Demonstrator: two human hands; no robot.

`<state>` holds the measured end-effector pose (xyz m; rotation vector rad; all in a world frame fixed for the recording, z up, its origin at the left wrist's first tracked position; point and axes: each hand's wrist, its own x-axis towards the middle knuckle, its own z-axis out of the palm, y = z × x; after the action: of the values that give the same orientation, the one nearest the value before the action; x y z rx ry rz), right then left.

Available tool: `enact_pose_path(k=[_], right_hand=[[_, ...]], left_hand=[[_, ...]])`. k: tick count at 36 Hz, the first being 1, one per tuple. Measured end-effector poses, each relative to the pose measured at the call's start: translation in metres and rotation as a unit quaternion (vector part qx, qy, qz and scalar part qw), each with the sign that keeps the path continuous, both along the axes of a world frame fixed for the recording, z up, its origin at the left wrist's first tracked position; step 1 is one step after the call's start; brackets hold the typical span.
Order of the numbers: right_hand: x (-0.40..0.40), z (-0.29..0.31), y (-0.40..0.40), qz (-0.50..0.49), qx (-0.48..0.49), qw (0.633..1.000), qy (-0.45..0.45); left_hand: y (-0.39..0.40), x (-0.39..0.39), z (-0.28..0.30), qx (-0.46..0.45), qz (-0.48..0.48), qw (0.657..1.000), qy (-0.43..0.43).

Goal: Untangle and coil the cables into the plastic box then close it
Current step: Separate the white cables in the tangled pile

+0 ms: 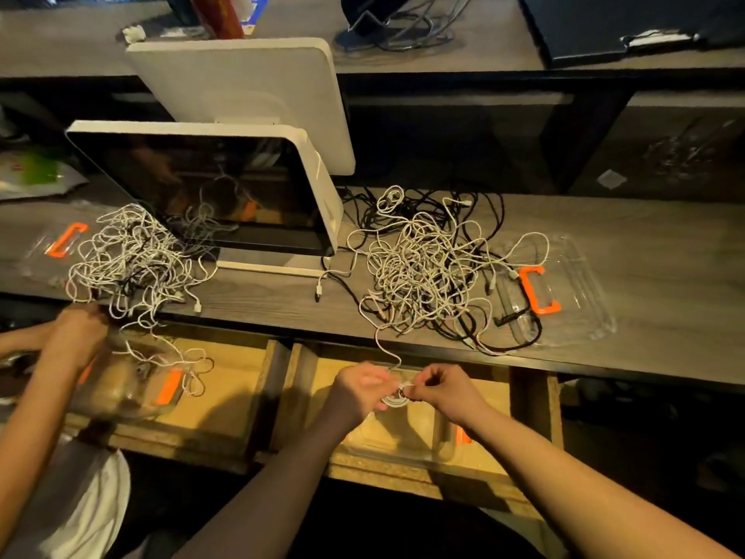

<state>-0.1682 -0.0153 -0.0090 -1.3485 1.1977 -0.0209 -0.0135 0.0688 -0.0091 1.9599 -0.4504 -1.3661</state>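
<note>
Dim workshop light fell over a dark wood-grain counter [645, 244] with two pale wooden drawers pulled open beneath its front edge. Nearest the camera, the person's left hand [361, 391] and right hand [445, 391] met above the right-hand drawer [496, 391], both pinched closed on a small white coil [397, 399] wound from one thin cable. A clear plastic box [403, 439] with an orange latch appeared to sit in the drawer directly below the hands, though glare made its outline uncertain. From the coil a single white strand rose to the counter and ran into the tangled pile of cables [427, 268], white braided cords knotted through glossy black ones.

Such cable would likely handle as light, limp and springy, its loops inclined to unwind unless pinched at the crossing; the plugs looked the firmest places to grasp. Beside the pile lay a transparent lid [576, 292] with an orange handle, thin, ribbed and probably flexible. Left of it stood a white-framed screen [209, 191], glossy and rounded at its corners. A second person's hand [78, 328] worked at another white tangle [133, 256] on the far left.
</note>
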Motion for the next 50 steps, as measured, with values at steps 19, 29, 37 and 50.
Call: enact_pose_path(k=[19,29,37,50], right_hand=[[0.033,-0.044,-0.013,0.182,-0.171,0.946,0.205],[0.075,-0.038,-0.038,0.204,-0.237,0.946,0.089],[0.096,-0.045,-0.059,0.227,-0.273,0.921,0.158],[0.096,-0.043,-0.072,0.262,-0.3,0.893,0.212]], left_hand=[[0.003,0.035,-0.048,0.069,-0.019,0.993,-0.09],[-0.044,0.054,-0.054,0.044,-0.069,0.982,-0.173],[-0.081,0.056,-0.059,0.087,-0.152,0.944,-0.278],[-0.088,0.05,-0.061,0.01,-0.178,0.966,-0.189]])
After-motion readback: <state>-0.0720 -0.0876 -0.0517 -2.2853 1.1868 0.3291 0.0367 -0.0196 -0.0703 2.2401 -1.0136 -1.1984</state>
